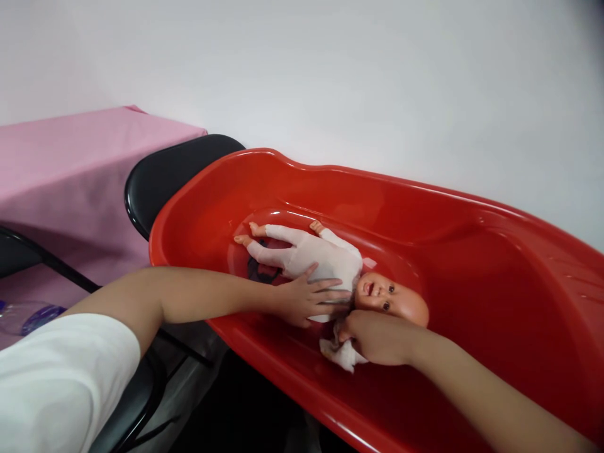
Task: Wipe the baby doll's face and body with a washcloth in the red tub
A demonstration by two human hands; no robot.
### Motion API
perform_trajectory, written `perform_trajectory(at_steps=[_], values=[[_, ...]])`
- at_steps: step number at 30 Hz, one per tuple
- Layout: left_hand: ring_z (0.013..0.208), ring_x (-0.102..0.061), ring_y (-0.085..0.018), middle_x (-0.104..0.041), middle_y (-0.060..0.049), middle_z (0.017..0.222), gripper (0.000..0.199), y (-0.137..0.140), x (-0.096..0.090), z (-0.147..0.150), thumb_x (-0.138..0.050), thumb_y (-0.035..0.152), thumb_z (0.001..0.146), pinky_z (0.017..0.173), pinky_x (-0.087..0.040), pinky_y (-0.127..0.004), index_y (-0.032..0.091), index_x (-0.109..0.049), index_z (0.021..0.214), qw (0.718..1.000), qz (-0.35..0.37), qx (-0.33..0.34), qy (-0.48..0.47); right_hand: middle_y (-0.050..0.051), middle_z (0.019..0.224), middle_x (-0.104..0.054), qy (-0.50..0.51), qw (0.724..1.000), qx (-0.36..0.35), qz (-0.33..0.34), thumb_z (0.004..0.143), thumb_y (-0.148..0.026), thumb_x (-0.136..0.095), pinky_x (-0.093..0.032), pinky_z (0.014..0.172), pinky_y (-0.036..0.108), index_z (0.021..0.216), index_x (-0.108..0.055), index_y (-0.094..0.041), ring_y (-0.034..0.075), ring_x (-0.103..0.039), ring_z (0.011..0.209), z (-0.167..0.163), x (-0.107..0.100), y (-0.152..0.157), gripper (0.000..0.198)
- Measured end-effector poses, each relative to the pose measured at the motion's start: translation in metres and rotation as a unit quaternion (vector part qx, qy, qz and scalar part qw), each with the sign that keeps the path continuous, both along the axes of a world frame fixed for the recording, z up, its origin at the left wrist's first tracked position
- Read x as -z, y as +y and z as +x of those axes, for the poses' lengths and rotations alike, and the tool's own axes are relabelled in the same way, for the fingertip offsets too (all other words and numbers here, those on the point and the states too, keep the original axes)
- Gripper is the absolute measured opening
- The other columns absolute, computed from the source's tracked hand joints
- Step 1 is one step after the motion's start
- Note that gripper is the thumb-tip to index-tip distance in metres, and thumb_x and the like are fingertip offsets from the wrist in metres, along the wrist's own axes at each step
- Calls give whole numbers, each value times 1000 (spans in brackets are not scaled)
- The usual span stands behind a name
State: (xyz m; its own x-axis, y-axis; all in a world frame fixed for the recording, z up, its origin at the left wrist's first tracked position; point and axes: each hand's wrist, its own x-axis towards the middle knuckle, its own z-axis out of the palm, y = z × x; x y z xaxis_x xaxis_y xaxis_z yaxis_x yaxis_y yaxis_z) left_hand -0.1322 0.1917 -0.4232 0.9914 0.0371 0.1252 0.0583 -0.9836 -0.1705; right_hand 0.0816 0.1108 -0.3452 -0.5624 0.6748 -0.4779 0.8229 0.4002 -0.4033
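**Two hands on a doll in a red tub**

Nearest to the camera, the right hand [377,338] is closed around a small white cloth [342,355], just beside the neck of the doll. Next to it, the left hand [309,297] lies flat with spread fingers on the chest of the soft white-bodied baby doll with plastic head [330,261]. This doll lies on its back inside the glossy red plastic baby bathtub [472,251]. Behind the tub stands a black chair [165,176], and further left a pink tabletop [70,170].
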Motion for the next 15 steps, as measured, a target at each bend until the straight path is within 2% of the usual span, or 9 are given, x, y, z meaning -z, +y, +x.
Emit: perform_trajectory(at_steps=[3, 5, 8, 11, 15], values=[[163, -20, -28, -28, -6, 177, 75, 6, 2, -5, -56, 23, 91, 131, -23, -58, 23, -41, 165, 999, 20, -28, -1, 4, 87, -82, -33, 996, 22, -83, 86, -13, -60, -46, 68, 26, 87, -82, -24, 20, -73, 79, -4, -6, 3, 25], [164, -21, -28, -32, -1, 176, 74, 13, 0, -4, -52, 16, 91, 131, -23, -56, 31, -43, 164, 999, 28, -42, 2, 4, 88, -81, -45, 995, 28, -86, 85, -11, -59, -43, 67, 27, 88, -82, -23, 21, -73, 79, -7, -9, 4, 26], [164, -21, -29, -33, 3, 176, 73, 28, -3, 1, -47, 13, 94, 130, -24, -59, 38, -43, 163, 998, 30, -56, -8, 6, 89, -81, -67, 997, 23, -32, 85, -9, -58, -40, 66, 28, 91, -82, -22, 22, -71, 78, -8, -10, 4, 28], [162, -25, -32, -30, -6, 177, 69, 42, -5, 5, -43, 17, 98, 127, -22, -68, 31, -38, 165, 994, 15, -100, -44, 9, 91, -80, -98, 994, 6, 56, 84, -5, -58, -42, 75, 31, 93, -82, -20, 25, -71, 86, -4, -7, 6, 29], [156, -34, -35, -36, -12, 173, 69, 49, -10, 7, -44, 17, 96, 123, -23, -73, 22, -36, 165, 979, -25, -185, -81, 11, 94, -79, -99, 988, -33, 113, 88, -7, -61, -43, 86, 34, 89, -80, -18, 27, -70, 94, -1, 0, 11, 22]])
